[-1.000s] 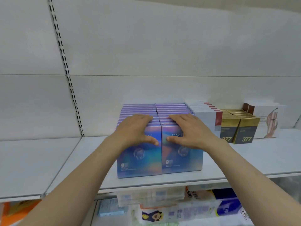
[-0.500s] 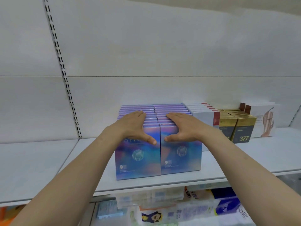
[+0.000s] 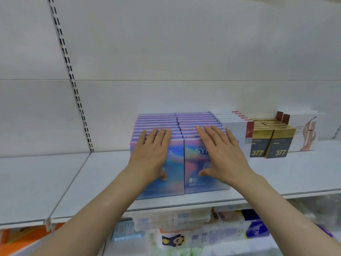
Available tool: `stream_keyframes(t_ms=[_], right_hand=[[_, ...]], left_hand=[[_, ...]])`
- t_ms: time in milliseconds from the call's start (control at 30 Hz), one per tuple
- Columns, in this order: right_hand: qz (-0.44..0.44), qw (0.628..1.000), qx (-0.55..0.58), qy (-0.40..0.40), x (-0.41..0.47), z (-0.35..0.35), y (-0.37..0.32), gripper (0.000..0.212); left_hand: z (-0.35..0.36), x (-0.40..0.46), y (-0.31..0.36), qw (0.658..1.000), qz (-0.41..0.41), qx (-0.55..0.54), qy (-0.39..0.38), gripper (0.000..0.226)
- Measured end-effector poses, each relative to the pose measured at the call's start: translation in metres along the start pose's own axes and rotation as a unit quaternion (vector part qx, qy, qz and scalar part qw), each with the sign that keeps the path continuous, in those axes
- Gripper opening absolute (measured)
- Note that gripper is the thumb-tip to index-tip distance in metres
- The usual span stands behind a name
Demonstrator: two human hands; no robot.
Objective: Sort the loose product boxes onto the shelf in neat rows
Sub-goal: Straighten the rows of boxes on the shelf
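Note:
Two rows of iridescent blue-purple boxes stand upright on the white shelf, running front to back. My left hand lies flat with straight fingers against the face of the left row's front box. My right hand lies flat the same way on the right row's front box. Both thumbs point inward and down across the box faces. Neither hand grips anything.
Right of the purple rows stand white boxes with red edges, then gold and dark boxes marked 377, then white boxes with a picture. A slotted upright runs up the back wall. Assorted packets fill the shelf below.
Both hands have slid from the tops of the front boxes down onto their faces, fingers now straight and thumbs lowered. The view has shifted slightly.

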State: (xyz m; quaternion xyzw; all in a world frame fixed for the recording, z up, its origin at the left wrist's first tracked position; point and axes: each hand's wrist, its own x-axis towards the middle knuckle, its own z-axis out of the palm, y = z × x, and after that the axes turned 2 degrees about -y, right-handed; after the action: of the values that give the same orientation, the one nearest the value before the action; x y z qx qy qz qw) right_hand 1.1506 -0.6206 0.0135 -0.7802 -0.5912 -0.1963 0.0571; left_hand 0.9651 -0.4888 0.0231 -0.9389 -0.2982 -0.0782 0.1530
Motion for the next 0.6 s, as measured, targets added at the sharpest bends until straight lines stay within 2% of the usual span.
stream_keyframes(t_ms=[200, 333, 400, 467, 600], right_hand=[[-0.003, 0.999, 0.023, 0.036, 0.003, 0.012, 0.001, 0.118], [-0.026, 0.998, 0.037, 0.048, 0.002, 0.014, 0.007, 0.114], [-0.043, 0.994, 0.08, 0.062, -0.001, 0.012, 0.016, 0.104], [-0.038, 0.985, 0.14, 0.09, -0.002, 0.008, 0.032, 0.089], [0.051, 0.96, 0.221, 0.161, 0.002, 0.001, 0.092, 0.063]], left_hand=[[-0.001, 0.001, -0.006, 0.999, 0.03, -0.023, 0.023, 0.124], [-0.006, 0.003, -0.004, 0.999, 0.031, -0.032, -0.002, 0.124], [-0.016, 0.01, 0.003, 0.996, 0.033, -0.088, -0.008, 0.122], [-0.029, 0.023, 0.015, 0.987, 0.036, -0.152, 0.02, 0.113], [-0.049, 0.06, 0.05, 0.953, 0.046, -0.296, 0.051, 0.09]])
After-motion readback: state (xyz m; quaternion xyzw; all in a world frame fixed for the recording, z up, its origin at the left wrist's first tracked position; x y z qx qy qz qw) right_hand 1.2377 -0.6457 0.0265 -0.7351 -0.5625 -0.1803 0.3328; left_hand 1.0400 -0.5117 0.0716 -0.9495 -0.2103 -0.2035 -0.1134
